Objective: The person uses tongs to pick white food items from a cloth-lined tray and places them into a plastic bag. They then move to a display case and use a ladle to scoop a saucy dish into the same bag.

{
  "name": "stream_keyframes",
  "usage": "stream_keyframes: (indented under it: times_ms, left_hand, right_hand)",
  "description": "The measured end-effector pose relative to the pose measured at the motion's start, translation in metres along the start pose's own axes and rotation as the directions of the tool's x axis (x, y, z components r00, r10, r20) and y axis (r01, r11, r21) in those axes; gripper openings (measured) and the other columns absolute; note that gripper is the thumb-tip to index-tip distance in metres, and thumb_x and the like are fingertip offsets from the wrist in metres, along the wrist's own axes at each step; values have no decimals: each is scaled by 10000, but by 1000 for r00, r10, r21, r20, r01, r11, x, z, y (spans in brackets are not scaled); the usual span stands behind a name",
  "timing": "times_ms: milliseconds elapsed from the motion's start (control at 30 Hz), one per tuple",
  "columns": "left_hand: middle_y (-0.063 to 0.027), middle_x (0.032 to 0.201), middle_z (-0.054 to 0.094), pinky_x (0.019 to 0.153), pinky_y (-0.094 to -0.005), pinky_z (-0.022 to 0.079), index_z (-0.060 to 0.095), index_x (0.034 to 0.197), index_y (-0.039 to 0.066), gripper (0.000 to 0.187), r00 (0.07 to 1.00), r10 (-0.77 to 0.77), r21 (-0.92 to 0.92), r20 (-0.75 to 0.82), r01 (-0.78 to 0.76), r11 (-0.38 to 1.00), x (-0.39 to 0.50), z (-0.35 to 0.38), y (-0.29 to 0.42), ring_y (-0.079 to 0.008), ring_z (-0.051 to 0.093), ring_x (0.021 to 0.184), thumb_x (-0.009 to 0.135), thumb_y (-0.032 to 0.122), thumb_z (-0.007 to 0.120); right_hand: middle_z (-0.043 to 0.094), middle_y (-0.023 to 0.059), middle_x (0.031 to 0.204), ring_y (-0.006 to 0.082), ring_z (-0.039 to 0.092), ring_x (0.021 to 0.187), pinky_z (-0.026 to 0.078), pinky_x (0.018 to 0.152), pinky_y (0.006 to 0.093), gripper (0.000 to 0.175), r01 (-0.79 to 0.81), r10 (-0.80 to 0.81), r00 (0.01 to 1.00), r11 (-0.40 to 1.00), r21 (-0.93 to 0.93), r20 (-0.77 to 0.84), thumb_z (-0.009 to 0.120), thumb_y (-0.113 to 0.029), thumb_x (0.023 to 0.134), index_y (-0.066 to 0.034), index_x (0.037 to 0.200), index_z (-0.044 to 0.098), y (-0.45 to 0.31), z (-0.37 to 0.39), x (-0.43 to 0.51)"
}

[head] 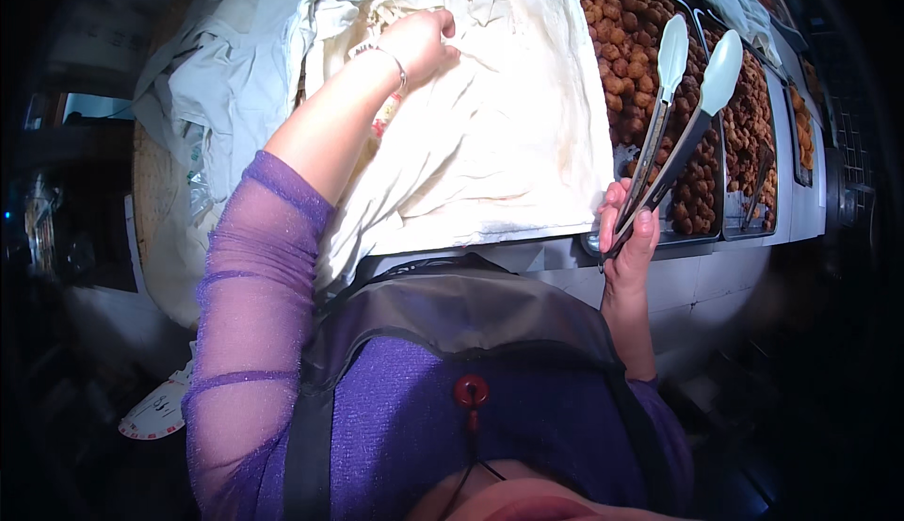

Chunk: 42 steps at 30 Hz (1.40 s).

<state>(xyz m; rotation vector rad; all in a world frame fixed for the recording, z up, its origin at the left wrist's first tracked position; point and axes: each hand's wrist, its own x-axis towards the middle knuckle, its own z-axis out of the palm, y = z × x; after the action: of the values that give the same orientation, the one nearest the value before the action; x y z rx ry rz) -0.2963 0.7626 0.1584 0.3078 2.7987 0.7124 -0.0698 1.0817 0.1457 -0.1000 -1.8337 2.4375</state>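
My left hand (421, 46) reaches across a large white cloth (522, 139), its fingers bent at the cloth; whether they pinch it is hidden by glare and folds. Under the cloth's folds near my wrist, something pale with red print shows in part. On the right, my right hand (631, 228) holds a pair of kitchen tongs (660, 157) by the handles. The tongs point away from me, their pale green tips apart with nothing between them, over a metal tray (717, 228) of browned fried balls (625, 44).
Right of that tray is a second one (773, 228) with smaller fried pieces (741, 115) and tongs lying in it. Farther right stands a small dark tray (804, 175) of golden food. Greyish cloths (219, 90) lie over a woven basket's rim (145, 189) on the left.
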Motion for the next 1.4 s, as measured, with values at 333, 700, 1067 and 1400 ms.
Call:
stream_keyframes:
  times_ms: [333, 700, 1067, 1400]
  left_hand:
    - [-234, 1410, 487, 1122, -563, 286, 615, 1275, 30, 765, 966, 113, 271, 234, -176, 946, -215, -33, -3, -379, 399, 1386, 716, 518, 800]
    - [-233, 1449, 443, 1091, -498, 342, 684, 1156, 137, 554, 967, 35, 213, -252, 20, 977, -303, -2, -23, -410, 367, 1404, 628, 155, 850]
    - [-65, 1024, 661, 673, -378, 553, 673, 1028, 131, 285, 809, 291, 315, -511, -139, 939, -280, -80, 2, -297, 679, 829, 784, -6, 619]
    - [-160, 981, 637, 765, -433, 553, 650, 1042, 77, 183, 770, 491, 440, -407, -306, 844, -144, -129, 104, -364, 664, 879, 873, 112, 592]
  right_hand:
    - [557, 151, 1033, 73, 433, 471, 376, 480, 193, 605, -29, 29, 997, 1000, -11, 73, 519, -454, 973, 53, 1289, 425, 6, -12, -2]
    - [581, 122, 1050, 54, 461, 497, 361, 469, 175, 445, 2, 7, 986, 999, -53, 168, 483, -376, 1027, 9, 1248, 463, 19, -5, 9]
    - [575, 97, 1008, 56, 455, 486, 353, 448, 184, 423, 62, -52, 989, 995, -73, 137, 481, -382, 1025, 0, 1208, 488, 23, -2, 4]
    - [584, 87, 1025, 55, 450, 492, 352, 460, 182, 393, 95, -87, 987, 994, -57, 137, 486, -355, 1022, -4, 1199, 486, 26, 0, 7]
